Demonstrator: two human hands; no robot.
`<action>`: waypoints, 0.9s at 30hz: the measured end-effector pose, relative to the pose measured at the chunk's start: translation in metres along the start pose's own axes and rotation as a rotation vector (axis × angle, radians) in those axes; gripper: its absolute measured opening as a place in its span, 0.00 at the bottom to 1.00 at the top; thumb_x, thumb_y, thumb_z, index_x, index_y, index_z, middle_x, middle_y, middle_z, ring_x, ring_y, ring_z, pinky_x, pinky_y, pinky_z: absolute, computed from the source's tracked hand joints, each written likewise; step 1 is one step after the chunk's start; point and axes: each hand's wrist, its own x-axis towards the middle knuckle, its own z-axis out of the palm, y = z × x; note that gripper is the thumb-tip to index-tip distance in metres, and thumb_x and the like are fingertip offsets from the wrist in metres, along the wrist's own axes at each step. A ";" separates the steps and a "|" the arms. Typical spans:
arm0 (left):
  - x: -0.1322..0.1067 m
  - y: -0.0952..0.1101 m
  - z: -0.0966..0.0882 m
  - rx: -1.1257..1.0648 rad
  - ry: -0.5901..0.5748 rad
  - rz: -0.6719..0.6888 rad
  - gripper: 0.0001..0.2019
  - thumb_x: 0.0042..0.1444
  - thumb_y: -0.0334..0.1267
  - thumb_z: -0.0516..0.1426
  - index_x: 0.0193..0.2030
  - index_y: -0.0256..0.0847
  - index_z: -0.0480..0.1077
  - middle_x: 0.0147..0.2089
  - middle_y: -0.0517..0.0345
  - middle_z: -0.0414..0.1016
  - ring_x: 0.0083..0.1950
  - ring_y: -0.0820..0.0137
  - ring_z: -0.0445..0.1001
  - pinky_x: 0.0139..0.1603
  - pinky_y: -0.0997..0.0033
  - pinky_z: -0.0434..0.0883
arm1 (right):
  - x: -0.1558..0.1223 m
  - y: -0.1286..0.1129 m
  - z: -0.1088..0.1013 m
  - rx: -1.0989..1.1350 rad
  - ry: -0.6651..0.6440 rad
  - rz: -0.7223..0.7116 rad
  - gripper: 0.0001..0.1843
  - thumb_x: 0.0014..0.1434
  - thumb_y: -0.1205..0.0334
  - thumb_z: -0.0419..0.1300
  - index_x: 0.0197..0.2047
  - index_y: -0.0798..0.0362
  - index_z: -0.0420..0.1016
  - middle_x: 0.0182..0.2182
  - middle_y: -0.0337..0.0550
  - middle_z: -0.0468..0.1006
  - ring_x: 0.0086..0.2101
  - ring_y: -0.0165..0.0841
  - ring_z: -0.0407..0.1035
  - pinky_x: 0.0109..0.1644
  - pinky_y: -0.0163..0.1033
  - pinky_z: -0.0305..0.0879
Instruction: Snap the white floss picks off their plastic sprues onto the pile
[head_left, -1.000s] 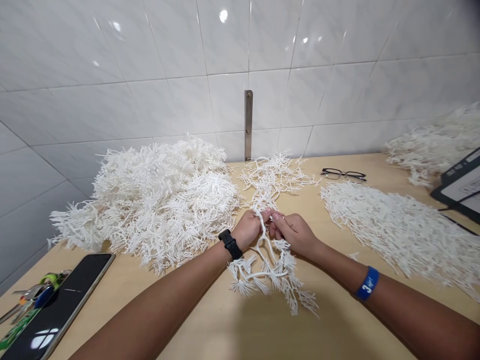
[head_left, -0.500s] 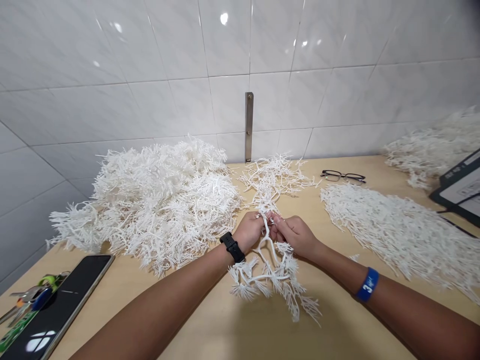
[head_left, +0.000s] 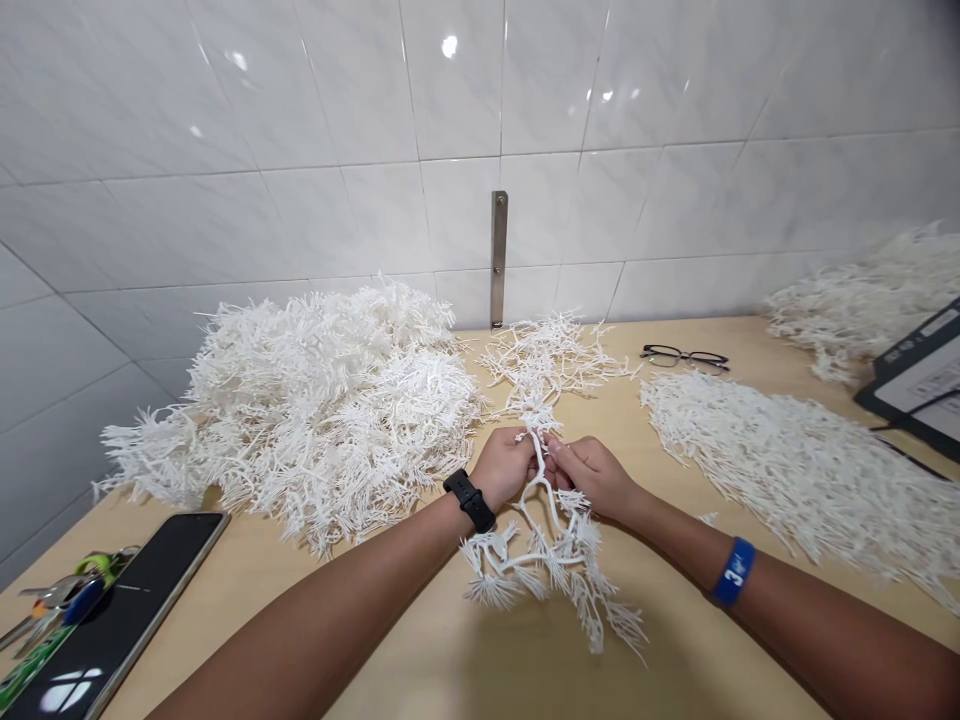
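Note:
A white plastic branch (head_left: 541, 555) with bristly tips hangs from both my hands over the wooden table (head_left: 465, 660). My left hand (head_left: 505, 465), with a black watch on the wrist, is closed on the top of its stem. My right hand (head_left: 589, 473), blue band on the wrist, pinches the same stem from the right side. The two hands touch at the fingertips. Behind them lies a small heap of white sprigs (head_left: 549, 358).
A big pile of white branches (head_left: 315, 395) fills the left. Flat piles of plucked sprigs (head_left: 795, 460) lie on the right and far right (head_left: 862, 300). Glasses (head_left: 684, 356) sit near the tiled wall. A phone (head_left: 112, 625) and keys (head_left: 56, 600) rest at front left; a dark clipboard (head_left: 911, 375) at right.
Both hands have stayed on the stem; the branch's lower twigs have shifted a little. The view has tilted slightly.

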 end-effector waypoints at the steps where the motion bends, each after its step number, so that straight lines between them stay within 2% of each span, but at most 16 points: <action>1: 0.000 0.000 0.000 -0.009 0.002 -0.014 0.13 0.53 0.40 0.53 0.20 0.38 0.63 0.17 0.59 0.66 0.19 0.75 0.62 0.23 0.75 0.59 | 0.000 -0.001 -0.001 0.001 -0.004 0.000 0.36 0.62 0.38 0.45 0.13 0.54 0.64 0.12 0.41 0.67 0.16 0.27 0.60 0.23 0.34 0.56; 3: 0.002 0.001 -0.001 -0.059 0.038 -0.062 0.11 0.53 0.39 0.54 0.22 0.37 0.64 0.17 0.59 0.66 0.19 0.75 0.64 0.22 0.75 0.60 | -0.002 -0.003 -0.002 -0.012 -0.019 -0.016 0.36 0.62 0.39 0.44 0.13 0.54 0.65 0.12 0.40 0.66 0.16 0.27 0.59 0.22 0.34 0.54; 6: 0.004 0.003 -0.002 -0.209 0.153 -0.184 0.10 0.54 0.40 0.54 0.26 0.36 0.66 0.17 0.59 0.67 0.17 0.73 0.65 0.22 0.73 0.63 | -0.008 -0.007 0.000 -0.052 -0.027 -0.104 0.35 0.64 0.42 0.44 0.15 0.55 0.67 0.11 0.38 0.64 0.14 0.26 0.56 0.21 0.34 0.52; 9: 0.004 0.006 -0.003 -0.299 0.130 -0.223 0.11 0.56 0.42 0.54 0.30 0.35 0.67 0.20 0.57 0.70 0.19 0.73 0.69 0.25 0.72 0.68 | -0.011 -0.009 0.006 -0.020 0.059 -0.180 0.33 0.66 0.45 0.44 0.15 0.54 0.66 0.11 0.38 0.63 0.16 0.26 0.57 0.23 0.35 0.54; 11: 0.005 0.006 -0.003 -0.327 0.094 -0.199 0.12 0.57 0.43 0.55 0.32 0.34 0.68 0.23 0.54 0.73 0.22 0.72 0.72 0.29 0.72 0.70 | -0.008 -0.008 0.006 0.074 0.179 -0.171 0.32 0.65 0.44 0.46 0.15 0.54 0.65 0.12 0.38 0.64 0.17 0.27 0.58 0.24 0.35 0.55; 14: 0.006 0.004 -0.004 -0.331 0.092 -0.192 0.14 0.58 0.44 0.55 0.34 0.32 0.69 0.27 0.50 0.76 0.27 0.71 0.75 0.30 0.73 0.71 | 0.002 -0.008 -0.010 0.318 0.482 -0.106 0.29 0.63 0.42 0.49 0.19 0.53 0.67 0.12 0.36 0.62 0.16 0.27 0.56 0.22 0.35 0.53; 17: 0.006 0.003 -0.005 -0.318 0.081 -0.182 0.16 0.60 0.45 0.53 0.35 0.32 0.70 0.27 0.50 0.76 0.26 0.72 0.75 0.29 0.74 0.71 | 0.014 -0.008 -0.041 0.564 0.814 -0.140 0.26 0.60 0.38 0.48 0.32 0.51 0.72 0.16 0.35 0.64 0.17 0.27 0.57 0.20 0.34 0.52; 18: 0.007 0.003 -0.006 -0.318 0.077 -0.176 0.16 0.60 0.46 0.53 0.35 0.32 0.70 0.27 0.50 0.76 0.25 0.73 0.74 0.29 0.75 0.71 | 0.017 -0.007 -0.050 0.617 0.858 -0.143 0.25 0.60 0.36 0.48 0.38 0.49 0.72 0.18 0.35 0.65 0.17 0.27 0.57 0.21 0.34 0.53; 20: 0.006 0.004 -0.006 -0.321 0.070 -0.173 0.16 0.60 0.46 0.54 0.35 0.31 0.70 0.26 0.51 0.76 0.25 0.73 0.74 0.29 0.75 0.71 | 0.020 -0.004 -0.063 0.662 0.835 -0.107 0.29 0.58 0.32 0.43 0.46 0.45 0.68 0.22 0.36 0.69 0.18 0.27 0.59 0.22 0.36 0.55; 23: 0.006 0.006 -0.005 -0.329 0.070 -0.179 0.16 0.60 0.46 0.53 0.35 0.31 0.70 0.26 0.51 0.76 0.26 0.73 0.74 0.29 0.75 0.70 | 0.020 0.001 -0.062 0.638 0.660 0.005 0.36 0.56 0.28 0.36 0.50 0.45 0.65 0.27 0.39 0.72 0.19 0.29 0.60 0.23 0.38 0.58; 25: 0.005 0.008 -0.005 -0.338 0.073 -0.179 0.16 0.61 0.46 0.53 0.35 0.31 0.70 0.26 0.51 0.76 0.26 0.73 0.74 0.30 0.75 0.70 | 0.020 0.004 -0.056 0.628 0.563 0.043 0.37 0.56 0.28 0.37 0.52 0.46 0.64 0.31 0.41 0.73 0.20 0.30 0.61 0.25 0.39 0.60; 27: 0.004 0.009 -0.005 -0.345 0.073 -0.176 0.16 0.61 0.45 0.53 0.35 0.31 0.70 0.26 0.51 0.76 0.26 0.73 0.74 0.31 0.75 0.70 | 0.020 0.005 -0.052 0.658 0.545 0.049 0.35 0.56 0.30 0.40 0.53 0.46 0.63 0.32 0.41 0.74 0.21 0.29 0.62 0.26 0.38 0.61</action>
